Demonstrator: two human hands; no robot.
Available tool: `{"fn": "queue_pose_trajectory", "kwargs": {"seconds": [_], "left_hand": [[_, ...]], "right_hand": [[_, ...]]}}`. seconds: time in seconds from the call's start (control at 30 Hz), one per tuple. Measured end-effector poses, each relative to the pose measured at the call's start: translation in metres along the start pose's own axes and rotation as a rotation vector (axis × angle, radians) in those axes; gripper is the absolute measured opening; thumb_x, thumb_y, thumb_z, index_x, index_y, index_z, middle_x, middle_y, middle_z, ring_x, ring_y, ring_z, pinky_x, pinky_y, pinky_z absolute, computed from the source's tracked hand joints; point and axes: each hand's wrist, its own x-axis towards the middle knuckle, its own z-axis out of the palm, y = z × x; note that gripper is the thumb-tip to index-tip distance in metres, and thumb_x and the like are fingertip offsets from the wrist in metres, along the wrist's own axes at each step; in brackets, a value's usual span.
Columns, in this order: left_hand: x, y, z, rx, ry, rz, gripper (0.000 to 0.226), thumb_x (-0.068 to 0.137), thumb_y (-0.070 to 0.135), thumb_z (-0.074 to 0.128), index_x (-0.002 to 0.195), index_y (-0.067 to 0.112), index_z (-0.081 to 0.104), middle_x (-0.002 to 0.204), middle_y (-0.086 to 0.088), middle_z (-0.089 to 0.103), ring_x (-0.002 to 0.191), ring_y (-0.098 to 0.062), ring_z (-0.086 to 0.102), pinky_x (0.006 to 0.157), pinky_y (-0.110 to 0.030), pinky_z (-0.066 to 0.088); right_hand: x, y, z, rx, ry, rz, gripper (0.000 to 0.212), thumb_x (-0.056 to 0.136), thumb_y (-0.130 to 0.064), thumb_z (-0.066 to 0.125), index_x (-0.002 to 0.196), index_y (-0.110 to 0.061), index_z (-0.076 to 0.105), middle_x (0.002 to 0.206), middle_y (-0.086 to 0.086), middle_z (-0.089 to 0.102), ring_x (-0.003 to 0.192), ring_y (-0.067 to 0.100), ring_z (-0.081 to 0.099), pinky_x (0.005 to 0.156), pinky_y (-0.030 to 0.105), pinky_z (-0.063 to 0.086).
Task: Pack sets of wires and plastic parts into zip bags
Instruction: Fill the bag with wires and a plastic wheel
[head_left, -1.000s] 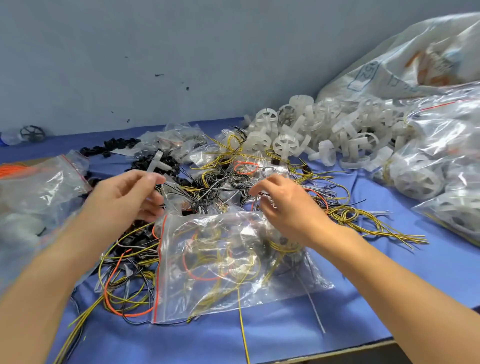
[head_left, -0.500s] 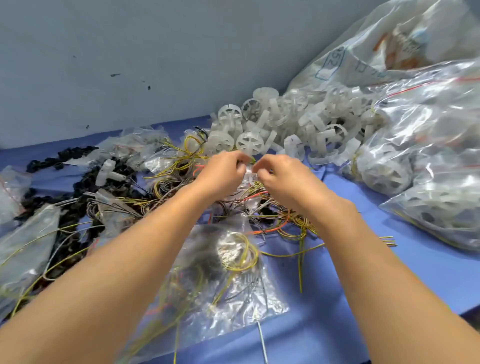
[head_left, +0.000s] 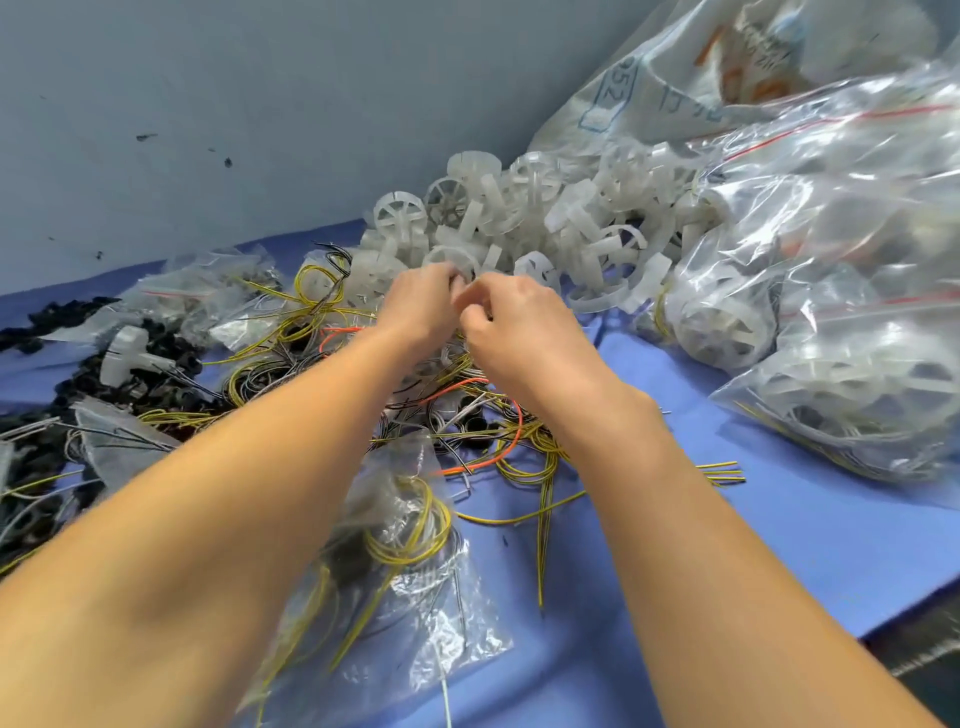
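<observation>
plastic parts (head_left: 519, 218): sitting heaped at the back of the table (head_left: 779, 545)
wires (head_left: 519, 452): tangle lying just in front of them
zip bag (head_left: 415, 597): lying nearer, wire coils inside, under the left forearm
left hand (head_left: 421, 306): fingers curling at the heap's edge, can't tell what it's gripping
right hand (head_left: 524, 327): bunching up against it, same deal, can't tell

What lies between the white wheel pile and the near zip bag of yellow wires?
Head view: a tangle of loose wires, with the left hand and right hand over it.
</observation>
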Motion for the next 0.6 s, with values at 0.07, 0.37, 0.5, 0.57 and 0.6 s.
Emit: {"fn": "queue_pose_trajectory", "kwargs": {"seconds": [0.07, 0.37, 0.5, 0.57, 0.6], "left_hand": [[-0.009, 0.003, -0.013, -0.104, 0.071, 0.03, 0.025, 0.098, 0.017, 0.045, 0.111, 0.014, 0.067, 0.113, -0.012, 0.069, 0.104, -0.03, 0.062, 0.088, -0.041, 0.051], [-0.126, -0.032, -0.093, -0.817, 0.149, 0.123, 0.021, 0.102, 0.027, 0.05, 0.104, 0.025, 0.071, 0.083, -0.009, 0.071, 0.075, -0.019, 0.069, 0.076, -0.036, 0.058], [-0.187, -0.057, -0.11, -1.236, 0.08, -0.05, 0.024, 0.089, 0.034, 0.054, 0.097, 0.024, 0.074, 0.068, -0.002, 0.062, 0.068, -0.014, 0.064, 0.079, -0.032, 0.058], [-0.21, -0.072, -0.115, -1.375, 0.096, -0.12, 0.024, 0.089, 0.032, 0.053, 0.098, 0.022, 0.074, 0.062, -0.001, 0.058, 0.066, -0.017, 0.062, 0.076, -0.032, 0.057], [-0.219, -0.079, -0.116, -1.419, 0.102, -0.137, 0.025, 0.09, 0.031, 0.053, 0.098, 0.021, 0.074, 0.061, -0.001, 0.057, 0.066, -0.018, 0.062, 0.073, -0.032, 0.057]], "right_hand": [[-0.001, -0.003, -0.004, 0.081, 0.053, 0.024, 0.033, 0.096, -0.025, 0.042, 0.125, -0.02, 0.058, 0.125, 0.009, 0.058, 0.116, 0.031, 0.052, 0.096, 0.046, 0.044], [-0.022, -0.05, -0.004, 0.868, 0.063, -0.056, 0.05, 0.097, -0.039, 0.056, 0.144, -0.029, 0.042, 0.133, 0.0, 0.054, 0.117, 0.014, 0.058, 0.097, 0.04, 0.051], [-0.042, -0.078, 0.013, 1.095, -0.312, -0.104, 0.04, 0.095, -0.037, 0.06, 0.134, -0.028, 0.055, 0.111, -0.011, 0.069, 0.1, 0.005, 0.066, 0.082, 0.032, 0.057], [-0.052, -0.088, 0.023, 1.068, -0.39, -0.124, 0.039, 0.091, -0.041, 0.063, 0.128, -0.032, 0.059, 0.116, -0.01, 0.07, 0.108, 0.008, 0.066, 0.09, 0.038, 0.055], [-0.058, -0.092, 0.027, 1.054, -0.422, -0.13, 0.041, 0.088, -0.045, 0.064, 0.127, -0.035, 0.06, 0.118, -0.008, 0.07, 0.112, 0.01, 0.065, 0.095, 0.042, 0.053]]}}
